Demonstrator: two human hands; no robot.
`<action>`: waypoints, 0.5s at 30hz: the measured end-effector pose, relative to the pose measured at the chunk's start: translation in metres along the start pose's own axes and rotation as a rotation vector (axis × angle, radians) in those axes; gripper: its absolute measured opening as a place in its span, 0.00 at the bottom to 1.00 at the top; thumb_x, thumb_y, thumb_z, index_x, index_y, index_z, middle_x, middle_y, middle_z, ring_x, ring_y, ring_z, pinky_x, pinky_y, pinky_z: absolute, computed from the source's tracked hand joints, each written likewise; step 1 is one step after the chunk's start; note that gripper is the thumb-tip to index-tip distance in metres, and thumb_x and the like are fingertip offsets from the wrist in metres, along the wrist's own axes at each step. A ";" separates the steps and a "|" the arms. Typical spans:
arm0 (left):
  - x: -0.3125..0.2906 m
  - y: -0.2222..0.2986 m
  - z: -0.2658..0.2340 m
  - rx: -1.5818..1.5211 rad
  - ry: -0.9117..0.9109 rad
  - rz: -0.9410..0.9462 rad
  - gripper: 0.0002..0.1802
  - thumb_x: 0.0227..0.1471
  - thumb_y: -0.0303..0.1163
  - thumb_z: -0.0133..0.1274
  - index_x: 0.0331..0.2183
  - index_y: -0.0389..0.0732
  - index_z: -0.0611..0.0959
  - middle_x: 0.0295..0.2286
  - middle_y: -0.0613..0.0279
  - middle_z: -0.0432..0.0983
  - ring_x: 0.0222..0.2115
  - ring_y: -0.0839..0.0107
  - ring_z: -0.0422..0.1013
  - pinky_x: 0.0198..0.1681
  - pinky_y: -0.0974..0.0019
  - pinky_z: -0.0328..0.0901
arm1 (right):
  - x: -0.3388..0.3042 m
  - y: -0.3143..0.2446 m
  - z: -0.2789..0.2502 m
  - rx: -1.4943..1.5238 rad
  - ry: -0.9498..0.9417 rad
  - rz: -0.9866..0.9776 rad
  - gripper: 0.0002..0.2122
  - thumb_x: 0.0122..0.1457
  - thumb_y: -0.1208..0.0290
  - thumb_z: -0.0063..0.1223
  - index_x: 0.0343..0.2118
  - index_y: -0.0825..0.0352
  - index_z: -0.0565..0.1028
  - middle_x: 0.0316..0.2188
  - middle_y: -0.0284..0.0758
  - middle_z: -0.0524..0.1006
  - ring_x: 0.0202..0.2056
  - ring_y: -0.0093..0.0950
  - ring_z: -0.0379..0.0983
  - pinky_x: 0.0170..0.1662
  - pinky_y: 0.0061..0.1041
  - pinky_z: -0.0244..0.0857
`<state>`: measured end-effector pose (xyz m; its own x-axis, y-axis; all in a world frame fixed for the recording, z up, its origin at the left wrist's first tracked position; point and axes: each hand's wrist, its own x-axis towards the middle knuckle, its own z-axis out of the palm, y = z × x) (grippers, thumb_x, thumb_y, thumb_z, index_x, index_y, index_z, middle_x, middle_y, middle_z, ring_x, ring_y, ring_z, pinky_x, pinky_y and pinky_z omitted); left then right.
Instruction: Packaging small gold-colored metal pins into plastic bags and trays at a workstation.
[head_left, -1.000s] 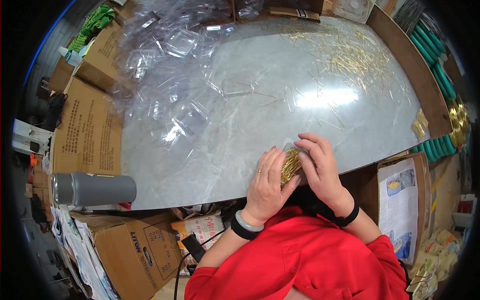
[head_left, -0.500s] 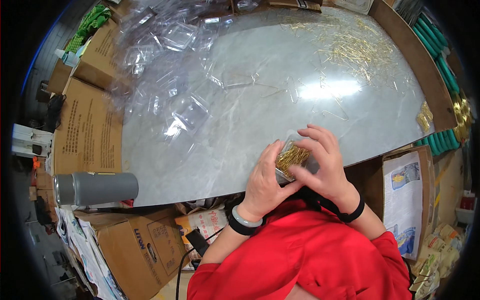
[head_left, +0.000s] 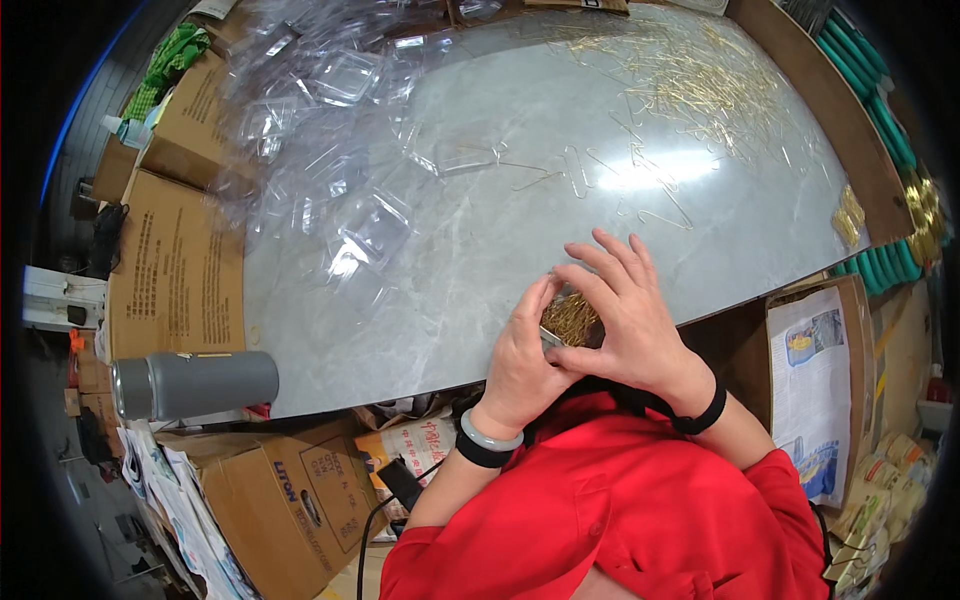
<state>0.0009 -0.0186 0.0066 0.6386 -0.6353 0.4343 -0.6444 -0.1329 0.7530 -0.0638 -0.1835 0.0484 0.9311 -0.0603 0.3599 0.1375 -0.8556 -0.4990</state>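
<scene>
Both my hands hold a small clear plastic box (head_left: 572,320) filled with thin gold pins at the near edge of the grey marble table (head_left: 480,200). My left hand (head_left: 520,360) grips its left side, thumb up along the box. My right hand (head_left: 628,320) covers its right side and top, fingers spread over it. Much of the box is hidden by my fingers. A heap of loose gold pins (head_left: 700,85) lies at the far right of the table, and empty clear plastic boxes (head_left: 340,150) are piled at the far left.
A grey cylindrical flask (head_left: 195,383) lies on its side at the table's left near corner. Brown cardboard boxes (head_left: 175,270) stand along the left. Teal rods (head_left: 870,110) and small gold bundles (head_left: 850,215) line the right side. A printed sheet (head_left: 815,380) lies on a box to my right.
The box of pins has stayed between my hands near the table edge; my right fingers have shifted further over its top and both hands have drawn slightly toward me.
</scene>
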 end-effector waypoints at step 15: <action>0.004 0.003 -0.012 0.154 -0.147 0.052 0.50 0.45 0.38 0.70 0.63 0.33 0.62 0.62 0.42 0.59 0.63 0.44 0.59 0.62 0.50 0.61 | -0.021 0.016 0.006 0.175 0.060 0.027 0.30 0.54 0.62 0.66 0.58 0.67 0.69 0.60 0.41 0.69 0.65 0.46 0.60 0.69 0.54 0.48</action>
<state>0.0064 -0.0123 0.0164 0.5423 -0.7466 0.3854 -0.7386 -0.2049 0.6423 -0.0792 -0.1932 0.0281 0.9141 -0.1171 0.3881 0.1740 -0.7514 -0.6365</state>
